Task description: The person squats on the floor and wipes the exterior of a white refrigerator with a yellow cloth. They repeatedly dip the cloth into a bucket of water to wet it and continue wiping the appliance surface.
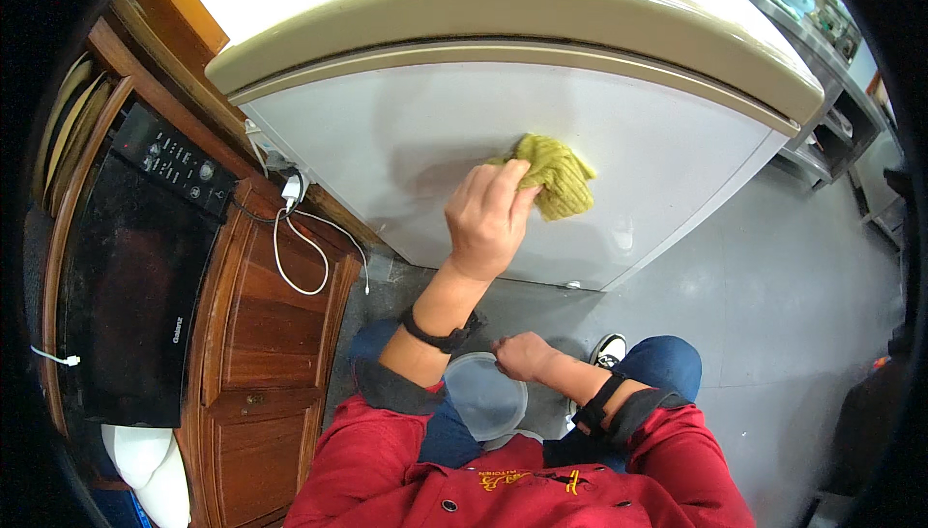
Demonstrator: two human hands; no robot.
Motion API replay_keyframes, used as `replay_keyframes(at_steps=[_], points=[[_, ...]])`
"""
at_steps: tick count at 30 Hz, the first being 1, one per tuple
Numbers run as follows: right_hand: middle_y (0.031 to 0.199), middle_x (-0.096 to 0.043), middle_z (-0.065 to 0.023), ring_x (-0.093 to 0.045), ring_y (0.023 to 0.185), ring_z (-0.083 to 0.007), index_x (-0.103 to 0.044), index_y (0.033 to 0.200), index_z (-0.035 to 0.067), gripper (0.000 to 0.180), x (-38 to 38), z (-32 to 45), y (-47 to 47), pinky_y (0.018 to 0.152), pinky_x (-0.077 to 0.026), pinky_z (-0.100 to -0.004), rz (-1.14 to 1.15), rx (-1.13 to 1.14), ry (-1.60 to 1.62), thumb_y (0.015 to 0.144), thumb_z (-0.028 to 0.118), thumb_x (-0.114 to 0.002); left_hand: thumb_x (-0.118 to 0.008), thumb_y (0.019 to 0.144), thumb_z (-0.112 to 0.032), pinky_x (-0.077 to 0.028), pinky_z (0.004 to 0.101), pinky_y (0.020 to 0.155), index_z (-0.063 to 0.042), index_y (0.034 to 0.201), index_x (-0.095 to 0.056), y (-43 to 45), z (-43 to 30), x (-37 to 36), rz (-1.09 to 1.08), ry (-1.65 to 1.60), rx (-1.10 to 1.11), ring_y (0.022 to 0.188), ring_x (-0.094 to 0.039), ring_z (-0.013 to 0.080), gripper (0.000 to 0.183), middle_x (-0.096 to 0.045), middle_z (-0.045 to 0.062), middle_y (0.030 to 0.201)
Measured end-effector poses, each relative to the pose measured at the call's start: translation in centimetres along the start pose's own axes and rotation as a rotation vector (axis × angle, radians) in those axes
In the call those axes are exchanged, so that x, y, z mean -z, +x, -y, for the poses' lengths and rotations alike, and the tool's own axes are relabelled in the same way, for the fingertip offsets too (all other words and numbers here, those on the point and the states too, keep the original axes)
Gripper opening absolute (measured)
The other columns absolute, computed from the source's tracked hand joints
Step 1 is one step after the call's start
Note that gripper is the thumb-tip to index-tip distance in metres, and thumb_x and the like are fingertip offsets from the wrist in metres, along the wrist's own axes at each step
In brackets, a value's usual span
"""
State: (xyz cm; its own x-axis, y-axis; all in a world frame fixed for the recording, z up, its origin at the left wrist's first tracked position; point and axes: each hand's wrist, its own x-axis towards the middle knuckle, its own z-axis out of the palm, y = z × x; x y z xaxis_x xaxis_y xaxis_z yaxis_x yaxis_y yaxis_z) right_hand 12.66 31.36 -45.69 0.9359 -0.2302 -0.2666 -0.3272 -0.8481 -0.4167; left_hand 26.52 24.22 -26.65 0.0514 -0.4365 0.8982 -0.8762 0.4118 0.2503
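My left hand (487, 220) pinches a crumpled yellow-green cloth (557, 178) against the white panel (449, 104) of a large appliance that looks like a chest freezer. Above the panel runs its thick beige lid (522, 9), with a dark seam beneath it. Lower down, my right hand (523, 356) is held with its fingers curled in, and nothing shows in it. A translucent plastic tub (487, 401) stands between my legs, just beside and below that hand; I cannot tell whether they touch.
At left, a black microwave (138, 281) sits in a wooden cabinet (268, 325). A white charger (293, 188) with loose white cables hangs near the appliance's left edge. Metal shelving (819, 93) stands at upper right. Grey floor (761, 310) extends on the right.
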Motion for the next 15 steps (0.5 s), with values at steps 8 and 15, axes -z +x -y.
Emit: replay_keyframes(at_steps=[8,15], points=[[0.088,-0.069,-0.0188,-0.068,0.082,-0.0352,-0.064,0.094,0.0,0.019,0.0,0.0,1.3,0.068,-0.055,-0.0447,-0.003,0.011,0.008,0.082,0.014,-0.056,-0.069,0.069,0.002,-0.048,0.0386,0.063,0.0,0.11,-0.056,-0.9,0.2,-1.8,0.09,-0.069,0.048,0.074,-0.058,0.0312,0.043,-0.057,0.013,0.085],[0.089,-0.068,-0.0194,-0.067,0.079,-0.0363,-0.063,0.093,0.001,0.02,-0.5,0.1,1.7,0.065,-0.055,-0.0452,0.012,0.043,0.004,0.081,0.015,-0.058,-0.065,0.086,-0.006,-0.047,0.033,0.062,0.001,0.106,-0.058,-0.6,-0.8,-1.3,0.136,-0.26,0.307,0.07,-0.057,0.0221,0.022,-0.058,0.013,0.085]])
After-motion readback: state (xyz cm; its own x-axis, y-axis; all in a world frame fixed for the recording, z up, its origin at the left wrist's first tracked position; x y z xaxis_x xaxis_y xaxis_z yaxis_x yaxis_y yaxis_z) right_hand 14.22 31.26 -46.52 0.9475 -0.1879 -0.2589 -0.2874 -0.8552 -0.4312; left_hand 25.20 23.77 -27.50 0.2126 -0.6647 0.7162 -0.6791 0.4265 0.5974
